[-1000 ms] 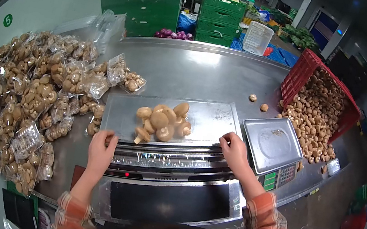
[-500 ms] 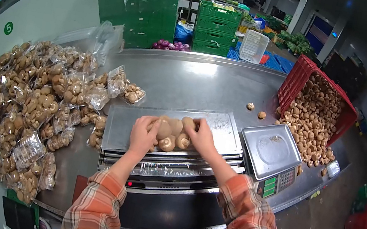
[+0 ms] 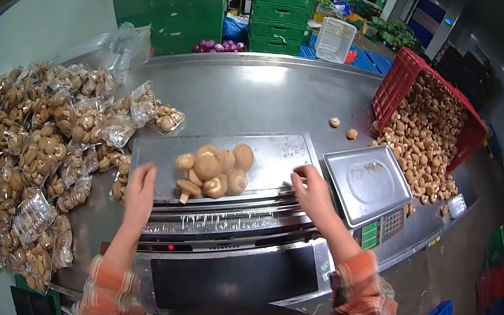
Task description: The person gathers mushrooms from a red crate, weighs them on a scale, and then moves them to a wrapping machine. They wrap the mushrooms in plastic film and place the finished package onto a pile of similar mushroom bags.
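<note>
Several brown shiitake mushrooms (image 3: 207,166) sit in a loose cluster on the metal plate (image 3: 279,155) of a wrapping machine, one lying on its side with its stem showing. My left hand (image 3: 139,195) is at the plate's left edge, seen edge-on and slightly blurred, fingers stretched out and holding nothing. Over the right side of the plate hovers my right hand (image 3: 314,195), apart from the mushrooms, its fingers loosely bent and nothing between them. Close to its right stands a weighing scale with a steel tray (image 3: 364,191) bearing only a few crumbs.
Film-wrapped mushroom packs (image 3: 42,141) are heaped on the left. A tipped red crate (image 3: 393,91) spills loose mushrooms (image 3: 421,137) on the right. Two single mushrooms lie near it. Green crates (image 3: 280,17) and red onions (image 3: 217,47) are beyond the steel table (image 3: 235,97).
Both hands have let go of the mushrooms and moved apart, left hand leftward, right hand rightward. The mushrooms stay clustered on the plate. The camera view has shifted.
</note>
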The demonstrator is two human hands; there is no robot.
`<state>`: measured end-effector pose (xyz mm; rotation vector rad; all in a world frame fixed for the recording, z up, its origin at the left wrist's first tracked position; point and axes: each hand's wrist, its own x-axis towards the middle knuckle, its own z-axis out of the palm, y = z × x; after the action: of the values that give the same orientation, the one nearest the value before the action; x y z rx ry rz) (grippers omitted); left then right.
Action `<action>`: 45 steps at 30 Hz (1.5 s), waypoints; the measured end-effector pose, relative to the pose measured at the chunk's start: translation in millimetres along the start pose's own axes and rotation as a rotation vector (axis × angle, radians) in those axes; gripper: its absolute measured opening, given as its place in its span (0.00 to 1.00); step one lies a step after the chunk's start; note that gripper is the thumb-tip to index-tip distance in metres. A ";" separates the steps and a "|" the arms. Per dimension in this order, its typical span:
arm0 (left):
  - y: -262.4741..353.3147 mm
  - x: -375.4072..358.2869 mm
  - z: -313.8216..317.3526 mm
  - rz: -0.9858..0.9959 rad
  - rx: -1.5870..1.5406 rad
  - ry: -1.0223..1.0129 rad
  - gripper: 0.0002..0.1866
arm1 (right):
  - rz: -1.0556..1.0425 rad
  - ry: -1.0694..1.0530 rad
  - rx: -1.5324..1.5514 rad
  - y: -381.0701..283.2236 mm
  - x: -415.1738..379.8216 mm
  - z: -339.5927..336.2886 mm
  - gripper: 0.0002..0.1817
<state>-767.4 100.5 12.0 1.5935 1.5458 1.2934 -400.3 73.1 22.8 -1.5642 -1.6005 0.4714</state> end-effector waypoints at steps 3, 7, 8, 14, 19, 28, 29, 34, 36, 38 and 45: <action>10.5 -50.4 -36.0 0.068 0.530 -0.033 0.13 | -0.107 0.089 -0.407 23.2 -48.0 -25.6 0.12; 9.0 -83.0 -38.6 0.256 0.906 0.077 0.15 | -0.188 0.166 -0.648 9.1 -76.7 -14.1 0.14; 9.6 -86.1 -36.1 0.259 0.936 0.107 0.15 | -0.216 0.162 -0.647 4.3 -78.2 -5.6 0.16; 0.2 -84.4 -5.9 0.205 0.702 0.071 0.11 | -0.226 0.097 -0.439 -17.6 -72.9 43.4 0.14; 6.8 -76.2 -23.3 -0.249 0.108 -0.078 0.13 | 0.241 -0.292 0.092 -30.9 -71.8 11.7 0.11; 125.2 -2.1 -58.7 0.029 -1.047 -0.108 0.14 | -0.085 -0.013 1.243 -123.3 16.5 -56.7 0.09; 125.0 23.6 -47.8 -0.003 -1.077 -0.062 0.12 | -0.082 0.030 1.198 -110.5 45.1 -42.3 0.08; 19.7 103.7 34.6 0.049 0.049 -0.015 0.10 | -0.209 0.060 -0.021 7.7 127.5 72.2 0.08; -27.0 86.7 57.6 0.186 0.087 -0.094 0.09 | -0.300 -0.129 -0.150 28.4 100.0 103.3 0.09; -35.2 82.3 63.0 0.262 0.151 -0.164 0.09 | -0.313 -0.125 -0.070 25.5 88.1 98.3 0.13; -14.3 87.6 27.6 -0.106 0.093 -0.516 0.10 | 0.370 -0.435 0.181 -13.7 77.4 56.7 0.15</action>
<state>-760.1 193.1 10.8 1.7064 1.3501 0.6841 -443.1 160.1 22.6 -1.6987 -1.5202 1.1921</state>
